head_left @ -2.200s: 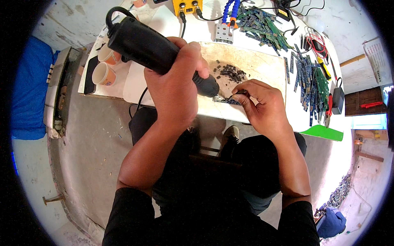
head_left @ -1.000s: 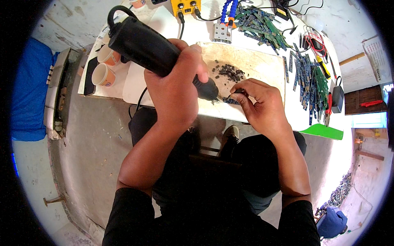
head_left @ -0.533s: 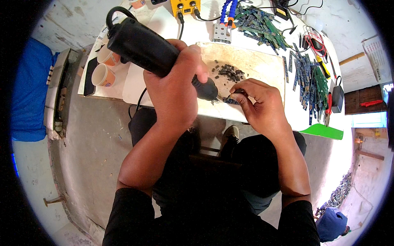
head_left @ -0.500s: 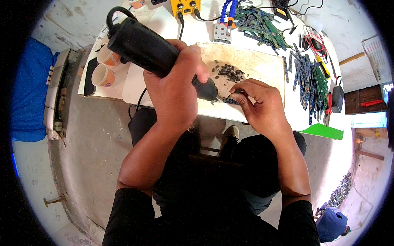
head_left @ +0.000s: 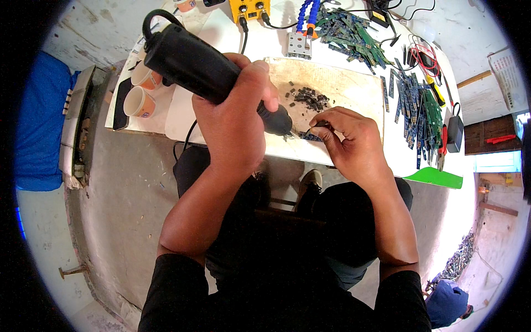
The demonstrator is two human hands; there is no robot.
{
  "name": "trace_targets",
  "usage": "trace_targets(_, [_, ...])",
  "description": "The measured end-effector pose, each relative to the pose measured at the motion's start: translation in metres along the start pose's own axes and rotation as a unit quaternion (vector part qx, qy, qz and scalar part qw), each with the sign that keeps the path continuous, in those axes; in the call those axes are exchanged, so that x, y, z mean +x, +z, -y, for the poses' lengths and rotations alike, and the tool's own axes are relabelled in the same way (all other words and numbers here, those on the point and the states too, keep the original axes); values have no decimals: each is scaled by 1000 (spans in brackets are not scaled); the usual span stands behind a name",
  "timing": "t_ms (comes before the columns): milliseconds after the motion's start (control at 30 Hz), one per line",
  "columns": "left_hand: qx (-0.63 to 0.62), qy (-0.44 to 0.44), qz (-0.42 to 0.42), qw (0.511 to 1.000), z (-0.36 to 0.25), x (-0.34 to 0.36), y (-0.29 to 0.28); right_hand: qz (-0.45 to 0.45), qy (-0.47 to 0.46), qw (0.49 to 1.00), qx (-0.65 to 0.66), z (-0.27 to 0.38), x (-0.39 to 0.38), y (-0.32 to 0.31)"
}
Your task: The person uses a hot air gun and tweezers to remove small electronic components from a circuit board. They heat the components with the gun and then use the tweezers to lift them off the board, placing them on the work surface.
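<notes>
My left hand (head_left: 235,122) is wrapped around a thick black corded tool that looks like a hot-air gun (head_left: 191,61). The tool slants down to the right, and its narrow tip ends close above the near edge of a tan work board (head_left: 354,83). A dark circuit-board strip (head_left: 312,137) lies under that tip, partly covered by my fingers. My right hand (head_left: 354,141) is closed in a pinch just right of the tip, over the strip. Something thin and dark shows at its fingertips, too small to name. Small black chips (head_left: 312,99) lie scattered on the board beyond both hands.
Circuit-board strips are heaped at the back (head_left: 351,36) and along the right (head_left: 415,110). A yellow control box (head_left: 250,10), a metal block (head_left: 299,45) and blue hoses stand at the back. Paper cups (head_left: 139,103) sit left. Another person (head_left: 447,303) is at lower right.
</notes>
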State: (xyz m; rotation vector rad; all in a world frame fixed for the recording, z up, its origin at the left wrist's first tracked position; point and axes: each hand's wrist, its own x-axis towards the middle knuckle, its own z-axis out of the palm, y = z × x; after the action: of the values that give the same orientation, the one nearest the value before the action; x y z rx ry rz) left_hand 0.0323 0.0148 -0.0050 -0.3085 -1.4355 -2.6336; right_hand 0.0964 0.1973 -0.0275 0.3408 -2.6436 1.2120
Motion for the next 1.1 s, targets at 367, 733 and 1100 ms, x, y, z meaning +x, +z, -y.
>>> trace_targets(367, [22, -6, -13, 1000, -3, 2, -2, 5, 6, 1000, -1, 1, 0, -1])
trace_targets(733, [8, 2, -28, 1000, -2, 4, -1, -8, -15, 1000, -6, -2, 0, 1])
trace_targets(1100, [1, 16, -15, 1000, 2, 4, -3, -174, 34, 984, -15, -12, 13, 1])
